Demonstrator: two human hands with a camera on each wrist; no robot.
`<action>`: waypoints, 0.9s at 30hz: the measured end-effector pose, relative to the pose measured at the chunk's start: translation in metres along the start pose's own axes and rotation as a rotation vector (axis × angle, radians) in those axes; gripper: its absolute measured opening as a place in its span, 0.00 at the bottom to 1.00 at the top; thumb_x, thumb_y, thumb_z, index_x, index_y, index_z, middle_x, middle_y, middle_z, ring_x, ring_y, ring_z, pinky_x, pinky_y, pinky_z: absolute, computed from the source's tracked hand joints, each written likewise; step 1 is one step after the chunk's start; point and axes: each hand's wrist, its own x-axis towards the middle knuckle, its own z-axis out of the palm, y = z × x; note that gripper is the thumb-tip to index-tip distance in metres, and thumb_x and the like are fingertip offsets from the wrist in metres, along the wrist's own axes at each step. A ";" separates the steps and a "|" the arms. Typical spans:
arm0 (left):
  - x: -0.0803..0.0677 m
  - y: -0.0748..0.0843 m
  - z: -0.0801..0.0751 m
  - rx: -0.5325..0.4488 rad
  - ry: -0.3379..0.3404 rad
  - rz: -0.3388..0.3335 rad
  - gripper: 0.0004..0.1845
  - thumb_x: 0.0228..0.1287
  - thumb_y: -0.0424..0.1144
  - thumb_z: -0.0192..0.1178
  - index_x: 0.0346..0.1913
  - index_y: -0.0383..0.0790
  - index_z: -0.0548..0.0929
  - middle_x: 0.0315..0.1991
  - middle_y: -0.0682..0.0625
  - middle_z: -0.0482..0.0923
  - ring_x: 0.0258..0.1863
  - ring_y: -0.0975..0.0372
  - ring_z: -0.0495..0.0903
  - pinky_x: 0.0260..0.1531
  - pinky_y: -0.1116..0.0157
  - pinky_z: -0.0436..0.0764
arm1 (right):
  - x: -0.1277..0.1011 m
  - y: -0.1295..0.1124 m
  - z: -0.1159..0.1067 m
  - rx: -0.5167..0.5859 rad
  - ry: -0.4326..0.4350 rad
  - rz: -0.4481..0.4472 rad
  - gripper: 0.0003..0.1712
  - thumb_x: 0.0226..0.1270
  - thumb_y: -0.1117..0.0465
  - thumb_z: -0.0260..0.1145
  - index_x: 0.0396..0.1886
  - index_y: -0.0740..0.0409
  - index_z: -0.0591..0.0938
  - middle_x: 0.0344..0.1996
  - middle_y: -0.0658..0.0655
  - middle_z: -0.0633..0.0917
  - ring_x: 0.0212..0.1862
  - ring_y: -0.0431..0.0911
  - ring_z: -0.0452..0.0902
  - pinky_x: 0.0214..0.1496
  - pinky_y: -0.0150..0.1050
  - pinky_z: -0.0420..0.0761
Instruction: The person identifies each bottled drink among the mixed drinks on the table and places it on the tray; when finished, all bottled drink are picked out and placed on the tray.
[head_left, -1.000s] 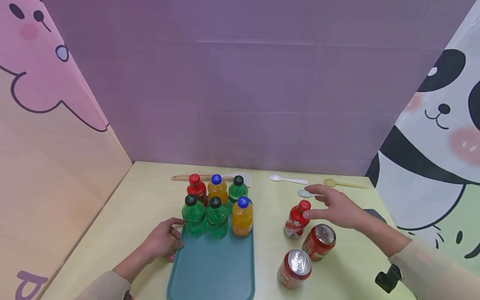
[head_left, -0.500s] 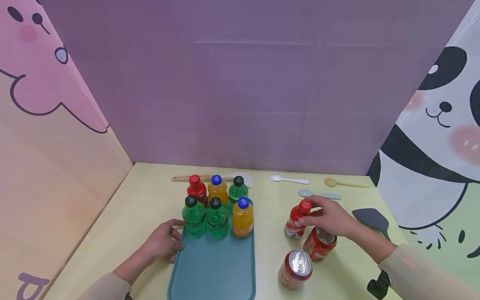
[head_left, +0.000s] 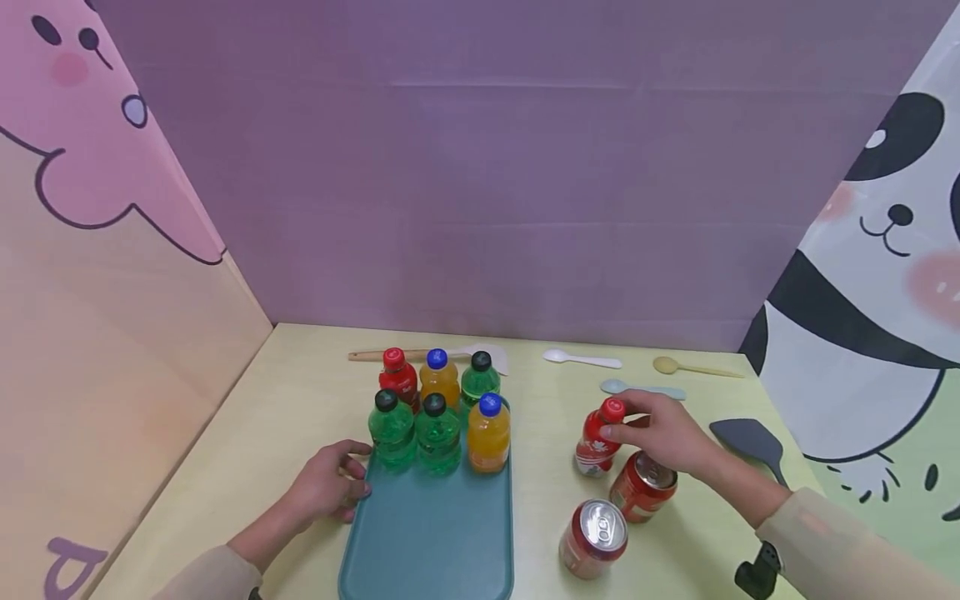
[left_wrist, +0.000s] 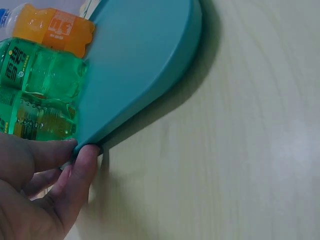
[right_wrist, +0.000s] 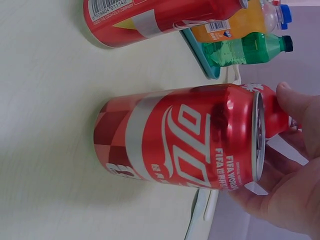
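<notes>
My left hand (head_left: 330, 482) pinches the left rim of a blue-green tray (head_left: 427, 533) between thumb and fingers, as the left wrist view shows up close. Several small drink bottles stand at the tray's far end: green ones with black caps, such as this green bottle (head_left: 438, 437), orange ones with blue caps, like this orange bottle (head_left: 488, 437), and one red-capped bottle (head_left: 397, 379). Right of the tray, my right hand (head_left: 663, 429) grips another red bottle (head_left: 595, 450) near its neck. In the right wrist view, a cola can (right_wrist: 175, 137) hides most of that bottle.
Two red cans, a nearer can (head_left: 592, 542) and a farther can (head_left: 643, 492), stand just in front of the right hand. Along the back lie a spatula (head_left: 487, 354), a white spoon (head_left: 581, 358), a pale blue spoon (head_left: 637, 388) and a yellow spoon (head_left: 697, 368). A dark turner (head_left: 750, 442) lies at right.
My right hand has come down and its fingers have closed round the red bottle, uncovering the pale blue spoon and the dark turner. My left hand stays at the tray's rim.
</notes>
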 end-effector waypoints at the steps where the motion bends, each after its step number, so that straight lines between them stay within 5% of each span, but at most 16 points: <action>1: 0.000 0.000 0.000 -0.004 -0.003 0.003 0.33 0.58 0.20 0.67 0.68 0.31 0.72 0.42 0.41 0.75 0.30 0.55 0.79 0.23 0.56 0.88 | -0.001 0.000 0.000 -0.003 0.003 -0.007 0.27 0.66 0.52 0.75 0.60 0.57 0.82 0.52 0.58 0.86 0.50 0.52 0.86 0.49 0.47 0.89; 8: -0.004 0.000 -0.001 -0.024 -0.031 0.014 0.33 0.59 0.19 0.66 0.69 0.30 0.71 0.42 0.40 0.75 0.32 0.54 0.80 0.24 0.55 0.89 | -0.003 -0.016 -0.009 -0.021 0.050 -0.058 0.23 0.65 0.57 0.75 0.59 0.55 0.83 0.51 0.57 0.87 0.49 0.54 0.87 0.49 0.44 0.90; 18: -0.004 0.002 -0.003 -0.029 -0.045 0.017 0.34 0.58 0.19 0.66 0.69 0.30 0.70 0.43 0.39 0.74 0.34 0.53 0.80 0.25 0.53 0.89 | -0.010 -0.077 -0.030 -0.045 0.109 -0.142 0.23 0.65 0.53 0.76 0.58 0.52 0.85 0.51 0.55 0.87 0.49 0.53 0.88 0.46 0.39 0.90; 27: 0.002 -0.003 -0.005 -0.033 -0.073 0.012 0.34 0.58 0.19 0.66 0.69 0.30 0.69 0.43 0.39 0.73 0.33 0.53 0.79 0.25 0.53 0.89 | -0.017 -0.134 -0.006 0.041 -0.023 -0.193 0.24 0.63 0.52 0.77 0.57 0.51 0.86 0.50 0.53 0.88 0.50 0.50 0.88 0.45 0.40 0.90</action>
